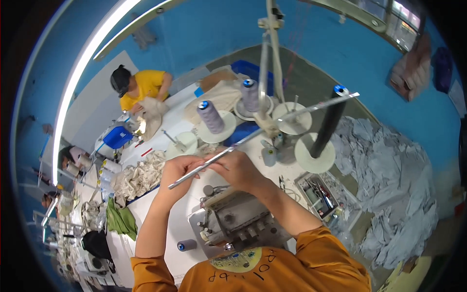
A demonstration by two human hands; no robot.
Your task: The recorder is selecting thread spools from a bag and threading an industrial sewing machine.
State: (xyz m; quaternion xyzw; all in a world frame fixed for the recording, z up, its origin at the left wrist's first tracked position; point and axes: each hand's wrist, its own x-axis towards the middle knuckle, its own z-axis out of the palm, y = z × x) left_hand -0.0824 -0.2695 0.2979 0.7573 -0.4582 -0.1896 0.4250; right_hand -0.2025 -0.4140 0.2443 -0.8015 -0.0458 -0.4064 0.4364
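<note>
— Hands first: where are yours?
— Your left hand [177, 168] and right hand [238, 168] are raised close together at frame centre, fingers pinched at the thread guide bar [253, 134].
— And the bar?
— It slants between them, above the sewing machine [241, 219] on the bench [160, 233].

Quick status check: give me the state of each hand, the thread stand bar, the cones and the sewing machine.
left hand: raised, fingers pinched at the metal bar
right hand: raised beside it, fingers curled at the same bar
metal bar: tilted, running up to the right
grey thread cone: upright on its disc
black thread cone: upright on its disc
sewing machine: below the hands, untouched
</note>
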